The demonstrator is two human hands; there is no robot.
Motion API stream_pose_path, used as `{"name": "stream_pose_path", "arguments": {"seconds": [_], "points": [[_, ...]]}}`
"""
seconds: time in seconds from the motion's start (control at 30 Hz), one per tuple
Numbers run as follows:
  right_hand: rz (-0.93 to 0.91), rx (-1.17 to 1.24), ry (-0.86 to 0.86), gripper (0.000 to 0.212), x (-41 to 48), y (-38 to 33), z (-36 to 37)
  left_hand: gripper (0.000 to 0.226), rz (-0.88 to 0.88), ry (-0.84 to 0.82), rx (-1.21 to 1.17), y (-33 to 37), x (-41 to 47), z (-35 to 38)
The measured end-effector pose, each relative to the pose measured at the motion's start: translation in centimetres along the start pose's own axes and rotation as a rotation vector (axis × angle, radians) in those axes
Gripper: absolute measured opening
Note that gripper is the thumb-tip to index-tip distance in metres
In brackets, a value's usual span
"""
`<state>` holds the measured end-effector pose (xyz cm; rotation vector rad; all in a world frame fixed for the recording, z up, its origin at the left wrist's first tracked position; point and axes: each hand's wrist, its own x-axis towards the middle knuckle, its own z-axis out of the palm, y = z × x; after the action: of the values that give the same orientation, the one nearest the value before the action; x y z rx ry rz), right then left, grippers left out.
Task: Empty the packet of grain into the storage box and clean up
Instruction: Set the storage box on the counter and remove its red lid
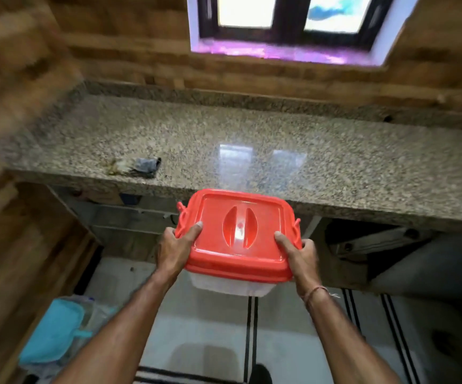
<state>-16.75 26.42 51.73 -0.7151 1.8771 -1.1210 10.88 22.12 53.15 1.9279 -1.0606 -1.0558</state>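
I hold the storage box (232, 286) in the air, just in front of the counter's front edge. It has a clear body and a red lid (238, 231) that sits closed on top, with a recessed handle in the middle. My left hand (176, 246) grips the box's left side, thumb on the lid. My right hand (297, 254) grips the right side the same way. A crumpled packet (135, 166) lies on the granite counter (307, 167), to the left.
A window sits above the counter's back wall. Wood-panelled walls close in on the left. On the floor at lower left lies a light blue lidded container (52, 331). Open shelving with dark objects runs under the counter.
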Motion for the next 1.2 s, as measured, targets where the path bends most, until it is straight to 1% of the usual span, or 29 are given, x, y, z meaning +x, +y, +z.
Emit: {"name": "stream_pose_path", "arguments": {"seconds": [0.07,0.1,0.13,0.2,0.23,0.27,0.4,0.47,0.5,0.57,0.7,0.83,0.93,1.0,1.03,1.13,1.2], "points": [[-0.057,0.003,0.011,0.079,-1.0,-4.1,-0.8,0.084,0.05,-0.011,-0.017,3.3,-0.1,-1.8],[-0.088,0.012,0.01,0.077,-1.2,-6.2,-1.2,0.086,0.082,-0.027,-0.025,5.3,-0.1,-2.6],[-0.115,0.034,0.017,0.076,-1.4,-8.0,-1.6,0.081,0.121,-0.046,-0.044,7.0,0.1,-3.1],[-0.172,0.088,0.029,0.079,-1.2,-11.4,-2.3,0.064,0.2,-0.067,-0.08,10.5,0.6,-3.5],[-0.191,0.093,0.038,0.08,-1.0,-12.8,-2.5,0.06,0.229,-0.066,-0.098,12.2,0.7,-3.6],[-0.211,0.096,0.053,0.077,-0.7,-14.3,-2.8,0.061,0.246,-0.065,-0.118,13.8,1.1,-3.5],[-0.286,0.098,0.08,0.051,2.5,-19.6,-3.7,0.076,0.275,-0.052,-0.127,19.2,3.3,-1.9],[-0.292,0.104,0.099,0.048,5.6,-21.5,-4.0,0.078,0.265,-0.067,-0.153,21.7,4.8,-0.2],[-0.294,0.099,0.108,0.047,7.7,-22.5,-4.1,0.075,0.274,-0.073,-0.155,23.0,6.0,1.0],[-0.287,0.105,0.11,0.049,11.1,-23.8,-4.4,0.073,0.286,-0.084,-0.151,25.0,8.0,3.2],[-0.253,0.109,0.125,0.058,19.6,-26.0,-4.8,0.096,0.261,-0.08,-0.141,28.6,14.4,8.8],[-0.216,0.063,0.119,0.059,27.5,-27.0,-5.0,0.099,0.213,-0.116,-0.151,31.2,19.4,14.2],[-0.183,0.035,0.093,0.048,31.5,-27.4,-5.2,0.09,0.169,-0.138,-0.157,31.7,22.0,17.6],[-0.154,0.024,0.066,0.041,33.3,-27.0,-5.1,0.097,0.131,-0.135,-0.133,31.3,23.4,19.1],[-0.139,0.029,0.049,0.041,34.2,-26.6,-5.0,0.1,0.125,-0.137,-0.122,31.1,23.9,19.7],[-0.11,0.043,0.031,0.061,36.4,-26.2,-5.0,0.098,0.122,-0.134,-0.095,31.5,25.0,21.2],[-0.13,0.016,0.012,0.068,37.3,-26.4,-5.0,0.083,0.143,-0.146,-0.07,32.0,25.7,21.8]]}}
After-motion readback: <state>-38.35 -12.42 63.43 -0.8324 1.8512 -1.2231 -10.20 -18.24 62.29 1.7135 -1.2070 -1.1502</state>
